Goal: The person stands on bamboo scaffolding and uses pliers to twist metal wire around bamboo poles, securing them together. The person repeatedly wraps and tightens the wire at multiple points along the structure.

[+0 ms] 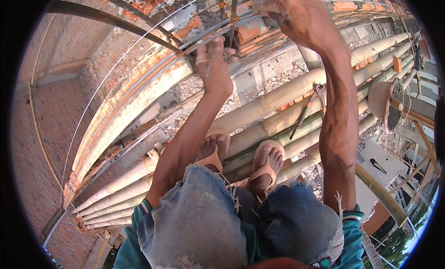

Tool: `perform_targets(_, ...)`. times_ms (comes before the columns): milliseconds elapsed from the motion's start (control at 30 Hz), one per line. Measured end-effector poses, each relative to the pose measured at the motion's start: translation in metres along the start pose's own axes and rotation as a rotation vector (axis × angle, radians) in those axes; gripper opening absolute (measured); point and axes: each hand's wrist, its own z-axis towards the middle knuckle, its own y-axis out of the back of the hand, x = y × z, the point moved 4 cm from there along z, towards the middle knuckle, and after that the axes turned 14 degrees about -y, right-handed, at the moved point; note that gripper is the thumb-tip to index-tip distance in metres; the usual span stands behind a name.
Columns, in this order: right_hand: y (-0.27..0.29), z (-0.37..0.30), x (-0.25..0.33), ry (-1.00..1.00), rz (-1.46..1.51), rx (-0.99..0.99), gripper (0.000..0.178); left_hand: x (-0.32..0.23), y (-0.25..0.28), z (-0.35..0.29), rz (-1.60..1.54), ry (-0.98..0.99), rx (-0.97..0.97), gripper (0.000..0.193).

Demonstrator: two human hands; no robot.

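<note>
Long thin steel bars [208, 31] run across the top of a broken brick wall, crossed by upright steel rods [234, 9]. My left hand [214, 67] is raised to these bars with its fingers curled at them from below, close to the foot of an upright rod. Farther right, my right hand [299, 21] bends over the same bars, fingers closed and fingertips at the steel; part of its grip is hidden by the hand itself. A pair of pincers [320, 93] with dark handles lies on the bamboo poles below, beside my right forearm.
My sandalled feet [266, 164] stand on bamboo poles [273, 99] laid side by side. A pale plank [134, 102] runs along the wall at left. Rusty rods [111, 21] slant in at upper left. A round pan-like object [389, 104] sits at right; rubble [278, 67] lies below.
</note>
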Motion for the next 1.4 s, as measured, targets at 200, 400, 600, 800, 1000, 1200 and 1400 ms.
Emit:
perform_targets(200, -0.007, 0.026, 0.008, -0.18, 0.052, 0.333, 0.037, 0.003, -0.007, 0.01, -0.106, 0.073, 0.012, 0.023)
perform_targets(400, -0.004, 0.002, 0.013, -0.274, 0.109, 0.299, 0.034, -0.004, -0.009, -0.002, -0.008, 0.11, -0.06, 0.018)
perform_targets(600, -0.046, -0.062, 0.037, -0.417, 0.394, 0.013, 0.027, -0.007, -0.011, -0.006, -0.307, 0.412, -0.118, 0.015)
perform_targets(800, -0.083, -0.083, 0.044, -0.544, 0.943, -0.15, 0.028, -0.011, -0.013, -0.005, -0.608, 0.719, -0.071, 0.011)
perform_targets(1000, -0.085, -0.086, 0.053, -0.507, 0.962, -0.118, 0.036, -0.019, -0.02, -0.011, -0.482, 0.591, -0.02, 0.012)
perform_targets(1200, -0.095, -0.101, 0.072, -0.458, 0.881, -0.257, 0.035, -0.025, -0.021, -0.016, -0.096, 0.223, -0.058, 0.027)
perform_targets(1400, -0.109, -0.096, 0.072, -0.399, 0.672, -0.224, 0.032, -0.031, -0.016, -0.014, -0.086, 0.182, -0.015, 0.029)
